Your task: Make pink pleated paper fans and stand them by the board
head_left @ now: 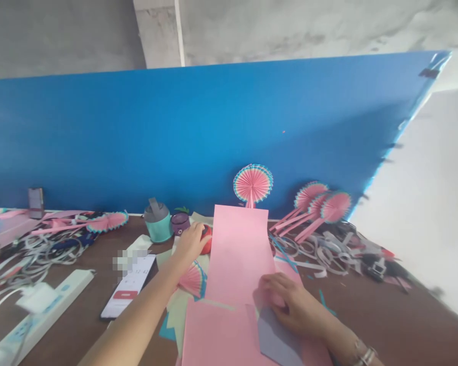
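My left hand (pixel 193 243) reaches to the far side of the work and has its fingers closed round a red rounded object (pixel 206 240), mostly hidden by the hand. A long pink paper sheet (pixel 236 254) stretches away from me over more pink paper (pixel 217 335). At its right edge, my right hand (pixel 284 300) is curled, with fingertips pressing the sheet. A grey-purple card (pixel 277 338) lies partly beneath that hand. Left of the sheet rests a partly covered pleated pink paper fan (pixel 194 279) with a blue edge.
Finished-looking round fan (pixel 253 184) leans against the blue partition (pixel 175 137); several more (pixel 324 203) stand at right above tangled straps (pixel 332 254). To the left are a phone (pixel 132 284), power strip (pixel 49 310), teal cup (pixel 158 223) and purple tape roll (pixel 180 222).
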The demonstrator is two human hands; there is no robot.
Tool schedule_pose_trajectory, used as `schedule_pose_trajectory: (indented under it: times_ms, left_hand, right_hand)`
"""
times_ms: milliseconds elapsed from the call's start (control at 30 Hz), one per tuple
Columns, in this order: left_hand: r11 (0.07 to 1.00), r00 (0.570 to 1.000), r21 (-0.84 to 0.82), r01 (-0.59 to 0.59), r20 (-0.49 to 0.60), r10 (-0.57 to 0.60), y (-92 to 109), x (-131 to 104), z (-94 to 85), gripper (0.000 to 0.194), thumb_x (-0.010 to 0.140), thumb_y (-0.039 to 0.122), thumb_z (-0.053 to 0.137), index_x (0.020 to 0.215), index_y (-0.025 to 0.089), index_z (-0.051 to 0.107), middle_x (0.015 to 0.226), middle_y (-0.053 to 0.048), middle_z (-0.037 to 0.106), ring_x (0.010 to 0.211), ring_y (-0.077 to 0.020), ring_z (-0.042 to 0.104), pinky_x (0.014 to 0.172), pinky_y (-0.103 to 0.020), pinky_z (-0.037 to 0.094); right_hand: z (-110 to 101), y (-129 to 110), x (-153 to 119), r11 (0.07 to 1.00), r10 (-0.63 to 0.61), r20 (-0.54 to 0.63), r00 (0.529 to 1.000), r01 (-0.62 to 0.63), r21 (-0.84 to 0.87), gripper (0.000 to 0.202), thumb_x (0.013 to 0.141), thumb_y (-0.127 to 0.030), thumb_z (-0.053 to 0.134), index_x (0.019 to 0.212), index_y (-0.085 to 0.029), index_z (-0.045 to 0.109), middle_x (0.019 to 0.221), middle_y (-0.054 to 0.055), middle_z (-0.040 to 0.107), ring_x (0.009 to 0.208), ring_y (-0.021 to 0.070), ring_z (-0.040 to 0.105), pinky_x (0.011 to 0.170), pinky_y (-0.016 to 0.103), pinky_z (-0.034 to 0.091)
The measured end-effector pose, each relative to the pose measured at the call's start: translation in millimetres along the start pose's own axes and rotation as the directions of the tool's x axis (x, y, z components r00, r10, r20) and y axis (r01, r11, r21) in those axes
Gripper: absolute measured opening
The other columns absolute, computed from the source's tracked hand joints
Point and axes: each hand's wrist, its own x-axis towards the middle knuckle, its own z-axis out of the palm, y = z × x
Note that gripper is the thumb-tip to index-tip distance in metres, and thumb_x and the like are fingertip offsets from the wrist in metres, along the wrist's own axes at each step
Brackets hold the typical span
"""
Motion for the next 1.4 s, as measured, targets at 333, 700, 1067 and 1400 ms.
schedule_pose_trajectory:
  times_ms: [333,700,1067,1400]
  left_hand:
    - [0.906,0.945,-0.29,-0.31,0.009,0.326,47.8,-61.8,0.0,0.037,0.077,0.031,0.066,0.11,0.02,0.051,0.116,-0.009,0.054,0.11,-0.0262,0.048,0.094,-0.041,0.039]
    - [0.915,0.912,-0.31,-0.259,0.232,0.337,57.6,-95.3,15.1,0.006,0.078,0.016,0.06,0.081,0.019,0.056,0.086,-0.002,0.06,0.085,-0.0201,0.052,0.079,-0.034,0.039]
    - [0.887,0.898,-0.291,-0.359,0.153,0.413,48.8,-93.8,9.6,0.037,0.078,0.019,0.057,0.114,0.023,0.055,0.121,-0.008,0.057,0.112,-0.0272,0.048,0.097,-0.046,0.038]
    - [0.882,0.862,-0.265,-0.39,0.23,0.451,49.7,-97.4,17.9,0.027,0.088,0.009,0.039,0.093,0.021,0.063,0.094,-0.005,0.06,0.09,-0.0209,0.052,0.081,-0.037,0.043]
  right_hand:
    - [-1.5,-8.9,2.4,0.998,0.028,-0.015,1.0,-0.027,0.054,0.058,0.058,0.001,0.042,0.11,-0.02,0.059,0.122,0.009,0.057,0.118,0.0238,0.049,0.102,0.041,0.04]
    - [3.9,1.3,0.8,0.986,0.116,-0.036,0.993,-0.111,0.122,0.023,0.073,-0.004,0.045,0.085,-0.019,0.058,0.121,0.009,0.059,0.113,0.0219,0.053,0.095,0.035,0.044]
    - [-0.8,-3.7,2.6,0.977,0.186,-0.128,0.974,-0.169,0.13,0.018,0.079,-0.007,0.044,0.084,-0.02,0.056,0.113,0.01,0.063,0.104,0.0227,0.058,0.089,0.036,0.047]
    - [3.2,-6.0,3.6,0.994,0.074,-0.078,0.994,-0.08,-0.079,0.027,0.069,-0.002,0.047,0.084,-0.019,0.061,0.097,0.008,0.057,0.094,0.0227,0.05,0.084,0.04,0.041]
